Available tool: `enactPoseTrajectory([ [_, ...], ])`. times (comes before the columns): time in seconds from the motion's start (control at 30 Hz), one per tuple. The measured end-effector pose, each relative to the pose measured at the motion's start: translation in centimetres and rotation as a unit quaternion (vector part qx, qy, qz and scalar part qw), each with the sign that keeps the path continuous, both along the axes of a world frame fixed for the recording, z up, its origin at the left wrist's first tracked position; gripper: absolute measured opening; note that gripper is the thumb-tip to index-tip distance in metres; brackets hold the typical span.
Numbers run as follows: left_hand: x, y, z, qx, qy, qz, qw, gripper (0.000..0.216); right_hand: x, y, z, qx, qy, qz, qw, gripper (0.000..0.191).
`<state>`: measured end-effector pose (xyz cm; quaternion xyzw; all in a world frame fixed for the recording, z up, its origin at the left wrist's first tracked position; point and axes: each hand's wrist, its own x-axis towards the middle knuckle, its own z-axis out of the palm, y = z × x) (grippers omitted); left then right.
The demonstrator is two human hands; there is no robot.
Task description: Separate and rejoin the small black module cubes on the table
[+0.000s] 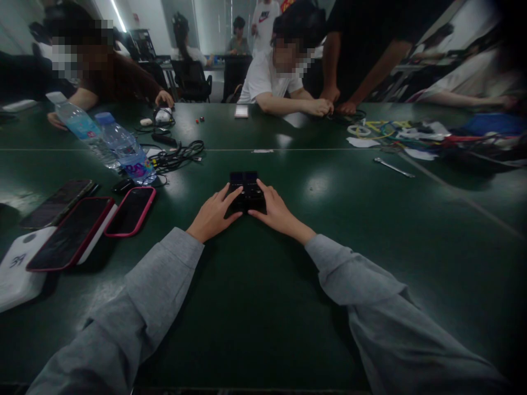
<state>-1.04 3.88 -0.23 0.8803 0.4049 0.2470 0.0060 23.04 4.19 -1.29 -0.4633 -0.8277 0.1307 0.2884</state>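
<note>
A small black case (248, 176) lies on the green table in front of me. Its upper part shows two dark panels, and small light marks run across its middle; I cannot make out its exact kind. From the left side, my left hand (216, 213) grips it, with the index finger over the top and the thumb at the near edge. My right hand (278, 213) holds the opposite side, fingers along the right edge and thumb at the near corner. Both hands partly hide the case's sides.
Phones in red (74, 236) and pink (130, 213) cases lie left, by a white box (20, 269) marked 39. Two water bottles (125, 148) and black cables (181, 156) stand beyond. A wrench (394, 167) and tangled cables (395, 130) lie right. People sit across the table.
</note>
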Motion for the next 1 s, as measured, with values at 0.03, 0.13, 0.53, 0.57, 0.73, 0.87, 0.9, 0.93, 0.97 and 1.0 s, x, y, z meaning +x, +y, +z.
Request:
enactPoseTrajectory([
  [0.03, 0.0, 0.1, 0.0, -0.002, -0.003, 0.003, 1.0, 0.078, 0.2, 0.1, 0.0, 0.001, 0.018, 0.006, 1.0, 0.093],
  [0.13, -0.1, 0.6, -0.4, -0.004, -0.009, 0.012, 1.0, 0.092, 0.7, 0.6, 0.0, 0.01, 0.056, 0.029, 0.998, 0.098],
  [0.53, 1.2, 0.9, -0.1, 0.05, 0.012, 0.044, 0.998, 0.092, 0.4, 0.2, 0.2, -0.022, 0.014, 0.043, 0.999, 0.072],
  [0.57, 1.5, 0.9, 0.0, 0.06, 0.019, 0.043, 0.997, 0.088, 0.3, 0.2, 0.3, -0.018, 0.013, 0.04, 0.999, 0.07],
  [0.73, 2.4, 0.9, 0.3, 0.066, 0.05, 0.015, 0.996, 0.07, 0.2, 0.2, 0.3, 0.003, 0.007, 0.031, 1.0, 0.066],
  [0.87, 2.3, 1.0, 0.1, 0.057, 0.045, 0.013, 0.997, 0.061, 0.1, 0.0, 0.4, 0.012, -0.004, 0.024, 1.0, 0.064],
  [0.9, 2.3, 1.0, 0.1, 0.058, 0.04, 0.017, 0.997, 0.06, 0.1, -0.1, 0.5, 0.012, -0.008, 0.019, 1.0, 0.064],
  [0.93, 2.3, 1.0, 0.1, 0.06, 0.033, 0.024, 0.997, 0.058, 0.1, -0.1, 0.6, 0.013, -0.012, 0.014, 1.0, 0.064],
  [0.97, 2.2, 1.0, 0.1, 0.061, 0.026, 0.031, 0.997, 0.056, 0.1, -0.2, 0.7, 0.013, -0.015, 0.007, 1.0, 0.064],
  [1.0, 2.2, 1.0, 0.1, 0.061, 0.018, 0.038, 0.997, 0.054, 0.0, -0.3, 0.7, 0.013, -0.019, -0.001, 1.0, 0.064],
])
